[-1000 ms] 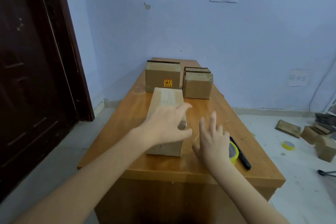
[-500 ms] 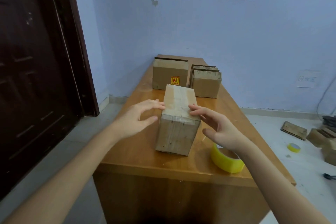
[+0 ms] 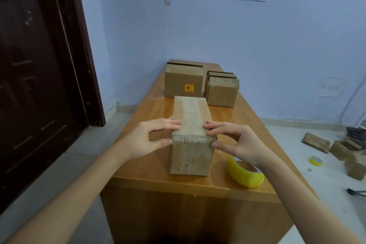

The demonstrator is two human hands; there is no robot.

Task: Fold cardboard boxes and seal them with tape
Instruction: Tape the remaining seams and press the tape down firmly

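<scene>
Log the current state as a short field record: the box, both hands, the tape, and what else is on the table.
box in work: long brown cardboard box, flaps closed, clear tape strip along the top seam
left hand: fingers on the top left edge, thumb on the left side, grip on the near end
right hand: fingers on the top right edge, thumb on the right side
tape: yellow tape roll on the wooden table, right of the box
far end: two bundles of flat cardboard, standing on edge
</scene>
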